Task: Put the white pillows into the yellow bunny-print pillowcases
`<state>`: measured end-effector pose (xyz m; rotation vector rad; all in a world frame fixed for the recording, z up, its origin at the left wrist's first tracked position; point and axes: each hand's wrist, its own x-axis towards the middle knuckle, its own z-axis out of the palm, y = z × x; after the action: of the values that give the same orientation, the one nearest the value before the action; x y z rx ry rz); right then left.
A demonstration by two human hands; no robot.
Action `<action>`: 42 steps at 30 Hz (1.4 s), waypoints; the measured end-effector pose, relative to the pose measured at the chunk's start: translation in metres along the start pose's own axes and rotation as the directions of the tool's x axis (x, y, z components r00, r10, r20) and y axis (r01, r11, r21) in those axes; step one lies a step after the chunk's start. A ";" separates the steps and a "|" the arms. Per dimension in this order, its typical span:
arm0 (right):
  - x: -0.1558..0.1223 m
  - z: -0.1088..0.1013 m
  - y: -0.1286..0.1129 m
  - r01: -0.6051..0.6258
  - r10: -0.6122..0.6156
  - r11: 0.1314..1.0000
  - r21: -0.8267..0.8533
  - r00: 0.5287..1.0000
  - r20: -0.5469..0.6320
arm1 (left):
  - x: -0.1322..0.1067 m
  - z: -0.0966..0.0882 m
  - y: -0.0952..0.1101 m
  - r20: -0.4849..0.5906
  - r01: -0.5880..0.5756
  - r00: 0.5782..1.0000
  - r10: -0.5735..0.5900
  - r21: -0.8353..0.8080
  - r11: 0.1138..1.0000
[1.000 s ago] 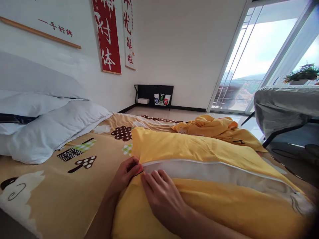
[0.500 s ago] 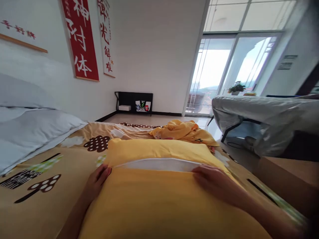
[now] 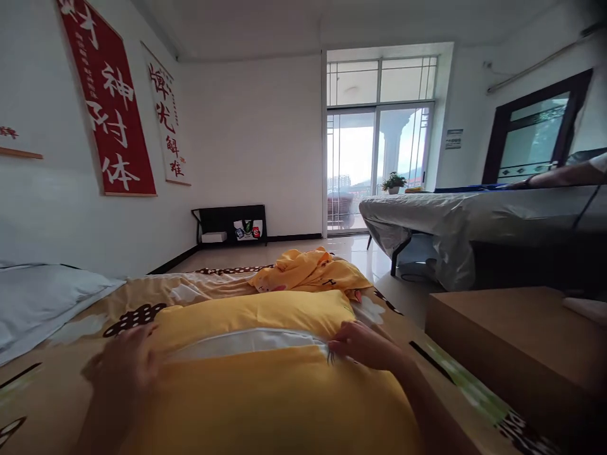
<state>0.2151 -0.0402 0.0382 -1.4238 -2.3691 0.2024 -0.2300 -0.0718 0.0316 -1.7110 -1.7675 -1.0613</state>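
Yellow pillowcase (image 3: 265, 398) lies on the bed (image 3: 61, 354), white insert (image 3: 256, 341) inside; slit not closed, insert exposed mid-span. Right hand (image 3: 367, 344): fingers pinching slit's right end. Left hand (image 3: 126, 360) blurred at left end, can't tell grip.

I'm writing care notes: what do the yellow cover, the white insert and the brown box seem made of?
Yellow cover: matte fabric, perhaps cotton, given its soft creases. White insert: probably smooth cloth, by its folds; fibre unclear. Brown box: matte cardboard or wood; flat faces and straight edges fit either.
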 end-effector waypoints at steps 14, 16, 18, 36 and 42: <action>-0.027 -0.012 0.003 0.063 -0.061 0.997 0.051 0.997 -0.043 | -0.021 0.055 0.252 0.579 -0.516 0.497 0.646 -0.401 0.756; -0.028 -0.013 -0.002 0.049 -0.049 0.999 0.020 0.999 -0.007 | -0.022 0.057 0.249 0.602 -0.521 0.473 0.643 -0.397 0.755; -0.027 -0.020 -0.010 0.050 -0.050 0.999 0.002 0.999 -0.011 | -0.023 0.056 0.249 0.621 -0.516 0.456 0.637 -0.399 0.758; -0.011 -0.013 0.022 -0.033 0.014 0.995 0.095 0.981 0.195 | -0.059 0.064 0.259 0.478 -0.843 0.349 0.806 -0.216 0.493; -0.012 -0.013 0.023 -0.217 0.163 0.953 0.211 0.955 0.248 | -0.069 0.068 0.256 0.389 -0.862 0.400 0.830 -0.149 0.485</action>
<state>0.2440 -0.0408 0.0400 -1.5823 -2.2806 0.7118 0.0409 -0.0792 -0.0087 -2.4632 -0.7662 -0.1385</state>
